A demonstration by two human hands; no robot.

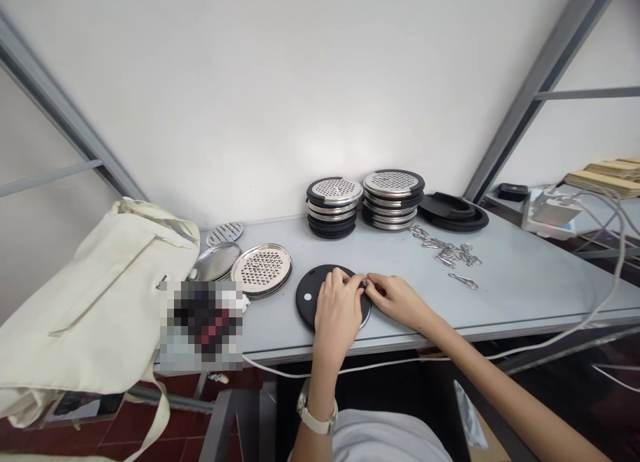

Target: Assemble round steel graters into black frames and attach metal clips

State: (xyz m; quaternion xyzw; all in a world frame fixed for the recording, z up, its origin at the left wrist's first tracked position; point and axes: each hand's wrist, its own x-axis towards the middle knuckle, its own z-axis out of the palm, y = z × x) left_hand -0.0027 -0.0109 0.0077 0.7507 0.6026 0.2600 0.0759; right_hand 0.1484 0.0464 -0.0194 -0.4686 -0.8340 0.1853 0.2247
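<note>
At your far left, a cream fabric bag (100, 295) slumps against the grey tabletop (280, 230). Next come a small silver perforated metal disc (225, 233), a plain round silver metal plate (217, 262) and a round silver metal grater plate (261, 269). The flat, round black disc (305, 310) lies near the table's front edge, directly before you. Your left hand (339, 305) rests over it, fingers bent and close together; you cannot tell whether they grip anything. Behind stands a stack of black-rimmed silver grater discs (334, 210). Your right hand (395, 299) meets the disc's right edge, thumb and forefinger narrowed; what lies between them is hidden. Farther right sit a second, similar stack (393, 202), loose silver metal clips (450, 253) and round black pieces (453, 212).
</note>
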